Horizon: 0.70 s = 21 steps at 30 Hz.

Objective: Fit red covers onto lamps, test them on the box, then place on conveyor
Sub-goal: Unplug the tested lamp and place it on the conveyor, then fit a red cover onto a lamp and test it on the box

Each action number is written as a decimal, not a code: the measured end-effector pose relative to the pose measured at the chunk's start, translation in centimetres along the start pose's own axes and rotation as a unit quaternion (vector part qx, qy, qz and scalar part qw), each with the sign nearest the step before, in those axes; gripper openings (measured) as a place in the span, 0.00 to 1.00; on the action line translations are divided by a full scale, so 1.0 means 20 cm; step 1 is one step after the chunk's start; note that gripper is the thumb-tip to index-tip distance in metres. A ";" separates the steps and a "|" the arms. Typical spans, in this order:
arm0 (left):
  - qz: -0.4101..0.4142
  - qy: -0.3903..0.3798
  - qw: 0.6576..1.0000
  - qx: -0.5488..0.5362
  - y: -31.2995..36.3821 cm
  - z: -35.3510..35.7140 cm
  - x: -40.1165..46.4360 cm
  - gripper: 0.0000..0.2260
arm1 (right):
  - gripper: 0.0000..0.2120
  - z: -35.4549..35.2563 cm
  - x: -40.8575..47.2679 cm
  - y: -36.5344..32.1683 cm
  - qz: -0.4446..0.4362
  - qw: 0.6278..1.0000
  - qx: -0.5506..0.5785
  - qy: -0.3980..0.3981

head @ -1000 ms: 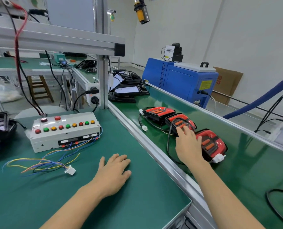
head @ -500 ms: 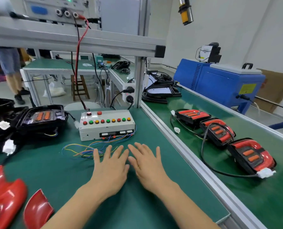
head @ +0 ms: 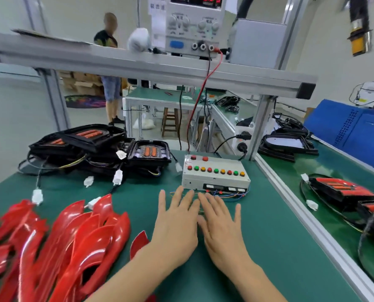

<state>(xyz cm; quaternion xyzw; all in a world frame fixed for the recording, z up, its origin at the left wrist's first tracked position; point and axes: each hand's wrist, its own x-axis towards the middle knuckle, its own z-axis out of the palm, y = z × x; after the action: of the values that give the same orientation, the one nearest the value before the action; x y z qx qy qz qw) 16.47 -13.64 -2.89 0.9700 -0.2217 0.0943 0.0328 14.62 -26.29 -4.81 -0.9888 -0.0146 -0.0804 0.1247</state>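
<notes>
Head view: both hands (head: 200, 232) flat, fingers spread on matte green mat (head: 258, 247); glossy, perhaps plastic, red covers (head: 72, 243) alongside.

Two bare forearms are seen entering from the lower edge of the head view. No sleeve, glove, watch, ring or bracelet is worn on either arm as far as the frame edge. The left hand (head: 175, 227) and the right hand (head: 222, 231) are uncovered, each with five fingers shown. Fingernails are kept short and unpainted. Detail at the fingertips is softened by motion blur
</notes>
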 end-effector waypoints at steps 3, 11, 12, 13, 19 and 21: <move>-0.021 0.033 0.999 -0.004 -0.10 -0.06 0.00 0.25 | 0.27 0.00 0.04 -0.06 -0.019 1.000 -0.012 0.004; -0.105 0.146 0.983 0.032 -0.47 -0.24 0.08 0.27 | 0.24 -0.04 0.17 -0.23 -0.032 0.997 0.051 -0.056; -0.120 0.154 0.980 0.048 -0.53 -0.27 0.10 0.29 | 0.25 -0.04 0.19 -0.25 -0.032 0.996 0.054 -0.062; -0.138 0.158 0.976 0.060 -0.60 -0.30 0.12 0.31 | 0.26 -0.04 0.19 -0.27 -0.034 0.996 0.057 -0.063; -0.223 0.119 0.958 0.137 -1.00 -0.34 0.19 0.35 | 0.27 -0.05 0.21 -0.35 -0.055 0.994 0.081 -0.038; -0.229 0.107 0.957 0.145 -1.08 -0.31 0.20 0.34 | 0.27 -0.04 0.22 -0.36 -0.057 0.994 0.084 -0.037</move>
<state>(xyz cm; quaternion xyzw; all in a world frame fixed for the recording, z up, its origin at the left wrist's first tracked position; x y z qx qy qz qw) 28.36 4.72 3.56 0.9733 0.0269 0.2187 -0.0641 18.38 -19.43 -1.49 -0.9746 -0.0819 -0.0488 0.2024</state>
